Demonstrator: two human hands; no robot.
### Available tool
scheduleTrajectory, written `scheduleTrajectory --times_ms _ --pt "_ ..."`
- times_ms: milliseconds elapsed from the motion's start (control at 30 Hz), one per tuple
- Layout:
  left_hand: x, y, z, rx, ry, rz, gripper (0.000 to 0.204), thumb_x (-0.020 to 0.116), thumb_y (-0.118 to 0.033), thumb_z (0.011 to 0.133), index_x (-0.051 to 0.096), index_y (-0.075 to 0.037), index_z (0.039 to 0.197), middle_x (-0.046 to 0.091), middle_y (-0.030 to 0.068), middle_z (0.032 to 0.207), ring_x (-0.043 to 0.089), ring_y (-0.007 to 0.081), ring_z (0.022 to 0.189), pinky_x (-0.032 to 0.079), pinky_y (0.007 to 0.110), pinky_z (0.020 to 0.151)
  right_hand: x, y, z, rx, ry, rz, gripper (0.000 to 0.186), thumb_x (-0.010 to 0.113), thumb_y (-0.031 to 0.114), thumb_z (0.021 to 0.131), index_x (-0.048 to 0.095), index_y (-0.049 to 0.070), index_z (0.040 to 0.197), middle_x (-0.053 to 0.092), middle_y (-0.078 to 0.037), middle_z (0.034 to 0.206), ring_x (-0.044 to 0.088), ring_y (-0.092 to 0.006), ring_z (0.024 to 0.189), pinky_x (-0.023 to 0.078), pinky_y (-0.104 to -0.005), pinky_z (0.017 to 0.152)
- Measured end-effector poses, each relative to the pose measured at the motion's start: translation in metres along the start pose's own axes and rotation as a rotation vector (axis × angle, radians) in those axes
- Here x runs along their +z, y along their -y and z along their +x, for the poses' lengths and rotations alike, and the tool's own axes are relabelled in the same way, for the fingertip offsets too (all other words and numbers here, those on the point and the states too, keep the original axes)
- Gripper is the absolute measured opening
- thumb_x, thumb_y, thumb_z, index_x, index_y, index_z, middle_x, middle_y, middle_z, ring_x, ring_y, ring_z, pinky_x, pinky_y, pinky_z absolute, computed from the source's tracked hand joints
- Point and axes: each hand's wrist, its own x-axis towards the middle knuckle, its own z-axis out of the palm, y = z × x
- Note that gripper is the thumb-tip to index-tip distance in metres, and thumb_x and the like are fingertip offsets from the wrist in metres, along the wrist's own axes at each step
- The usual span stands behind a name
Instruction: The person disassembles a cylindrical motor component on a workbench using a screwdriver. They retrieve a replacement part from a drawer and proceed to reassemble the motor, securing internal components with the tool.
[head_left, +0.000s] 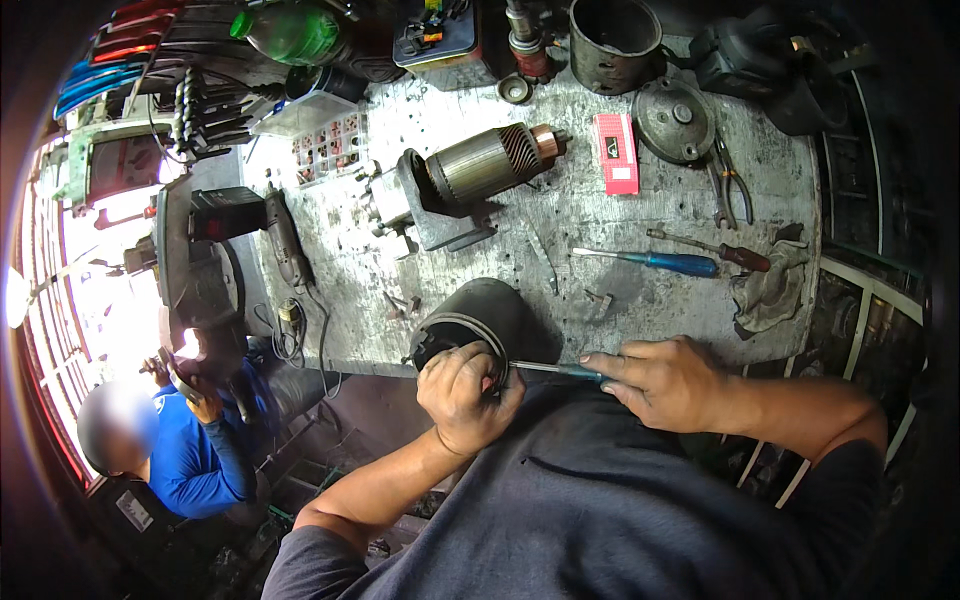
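A dark cylindrical motor housing [478, 312] lies on its side at the bench's near edge, its round mouth facing me. My left hand [466, 397] is closed at that mouth, fingers curled over the rim. A small reddish bit shows by its thumb, but what it grips is hidden. My right hand [668, 385] grips a screwdriver [583, 371] by its teal handle, forefinger stretched along it. The shaft points left and its tip meets the housing's rim beside my left hand.
Beyond the housing lie an armature [485, 165] in a metal end casting, blue and red-handled screwdrivers [682, 264], pliers [733, 185], a rag [770, 295] and a red packet [616, 152]. A corded tool [287, 240] lies left. A co-worker in blue [195, 455] is at lower left.
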Motion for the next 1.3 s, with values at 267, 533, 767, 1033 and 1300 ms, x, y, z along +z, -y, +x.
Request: scheduleTrajectory --times_ms 267,533,767,1033,1300 --pt "0.003 0.006 0.006 0.037 -0.009 -0.015 0.035 0.089 -0.012 0.068 0.066 -0.009 0.095 0.077 0.0082 0.097 0.072 0.0259 0.077 0.056 0.039 0.079 -0.009 -0.004 0.008 0.107 0.079 0.177 0.039 0.077 0.018 0.1 0.075 0.008 0.137 0.072 -0.016 0.088 0.072 -0.0372 0.075 0.061 -0.0473 0.072" --pt "0.002 0.005 0.008 0.035 0.01 -0.011 0.035 0.088 -0.012 0.069 0.066 -0.009 0.096 0.077 0.0083 0.098 0.072 0.0263 0.077 0.057 0.04 0.081 -0.013 -0.01 0.014 0.1 0.101 0.243 0.037 0.077 0.017 0.1 0.075 0.006 0.135 0.075 -0.018 0.092 0.075 -0.0386 0.081 0.062 -0.0471 0.074" --pt "0.002 0.004 0.01 0.062 -0.005 -0.035 0.035 0.084 -0.006 0.063 0.06 -0.008 0.089 0.075 0.0112 0.095 0.07 0.0303 0.074 0.052 0.04 0.071 -0.017 -0.008 0.018 0.176 0.172 0.305 0.033 0.074 0.018 0.102 0.076 0.003 0.132 0.079 -0.024 0.102 0.078 -0.0416 0.092 0.063 -0.0489 0.085" --pt "0.002 0.004 0.012 0.065 -0.005 -0.04 0.034 0.083 -0.005 0.064 0.061 -0.007 0.09 0.075 0.0121 0.095 0.07 0.0305 0.074 0.052 0.039 0.071 -0.023 -0.009 0.023 0.201 0.23 0.377 0.037 0.073 0.012 0.102 0.072 -0.004 0.135 0.079 -0.028 0.108 0.08 -0.0408 0.097 0.063 -0.0449 0.089" --pt "0.004 0.003 0.009 0.05 -0.018 -0.042 0.037 0.087 -0.008 0.066 0.062 -0.007 0.094 0.074 0.0116 0.095 0.07 0.0315 0.075 0.053 0.041 0.072 -0.03 -0.008 0.029 0.254 0.331 0.305 0.039 0.071 0.019 0.104 0.072 0.0 0.138 0.079 -0.027 0.113 0.078 -0.0427 0.105 0.061 -0.0487 0.098"
